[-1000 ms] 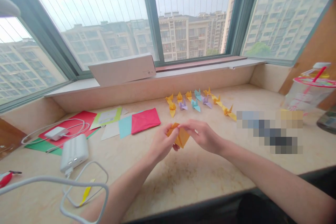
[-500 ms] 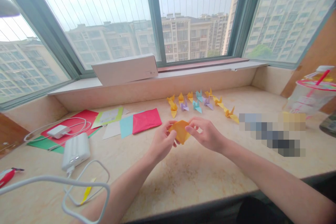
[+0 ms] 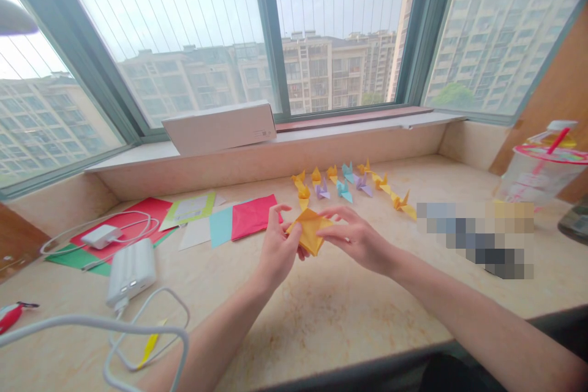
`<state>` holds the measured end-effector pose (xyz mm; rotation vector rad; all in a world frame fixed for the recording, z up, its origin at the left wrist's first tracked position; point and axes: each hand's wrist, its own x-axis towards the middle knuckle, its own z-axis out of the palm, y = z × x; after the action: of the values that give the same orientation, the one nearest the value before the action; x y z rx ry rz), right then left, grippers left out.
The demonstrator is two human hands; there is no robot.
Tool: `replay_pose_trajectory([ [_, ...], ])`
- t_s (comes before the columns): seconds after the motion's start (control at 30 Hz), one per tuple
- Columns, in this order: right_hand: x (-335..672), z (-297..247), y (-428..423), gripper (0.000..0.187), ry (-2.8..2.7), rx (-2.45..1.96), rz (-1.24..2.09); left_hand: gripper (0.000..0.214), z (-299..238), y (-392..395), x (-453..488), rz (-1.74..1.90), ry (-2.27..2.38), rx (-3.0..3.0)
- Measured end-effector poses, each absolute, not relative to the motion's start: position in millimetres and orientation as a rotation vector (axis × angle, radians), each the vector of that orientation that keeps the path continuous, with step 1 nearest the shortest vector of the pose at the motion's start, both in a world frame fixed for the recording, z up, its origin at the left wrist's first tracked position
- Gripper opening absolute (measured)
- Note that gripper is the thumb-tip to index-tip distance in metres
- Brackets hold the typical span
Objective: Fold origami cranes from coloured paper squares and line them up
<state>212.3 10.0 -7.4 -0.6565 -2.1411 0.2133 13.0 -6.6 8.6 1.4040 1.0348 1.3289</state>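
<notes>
A piece of folded yellow origami paper [image 3: 311,231] is held up above the counter between both hands. My left hand [image 3: 281,244] grips its left side, thumb on the near face and the index finger raised off it. On the paper's right edge, my right hand [image 3: 356,237] pinches with thumb and fingers. Beyond the hands stand several small folded paper cranes in yellow, blue and purple, among them a blue crane [image 3: 344,191] and a yellow crane [image 3: 403,203].
Left of the hands lie a pink-red packet [image 3: 254,218], a light blue sheet [image 3: 221,228] and red paper [image 3: 138,214]. A white power bank [image 3: 132,274] with looping cables [image 3: 92,320] sits nearer. At the right stands a plastic cup [image 3: 535,174] with a straw; a pixelated patch lies before it.
My left index finger has lifted away from the paper, and the right fingers have shifted along its right edge. The paper has tilted slightly. The whole view has moved a little.
</notes>
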Motion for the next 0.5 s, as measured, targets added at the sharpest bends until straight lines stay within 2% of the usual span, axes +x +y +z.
replay_pose_trajectory([
  [0.23,211.2,-2.0,8.9,0.015,-2.006,-0.664,0.263,0.024,7.1,-8.4,15.2,1.267,0.998,1.464],
  [0.5,209.5,-2.8,7.3,0.011,-1.886,-0.735,0.359,0.040,11.7,-15.0,14.3,1.211,0.866,1.524],
])
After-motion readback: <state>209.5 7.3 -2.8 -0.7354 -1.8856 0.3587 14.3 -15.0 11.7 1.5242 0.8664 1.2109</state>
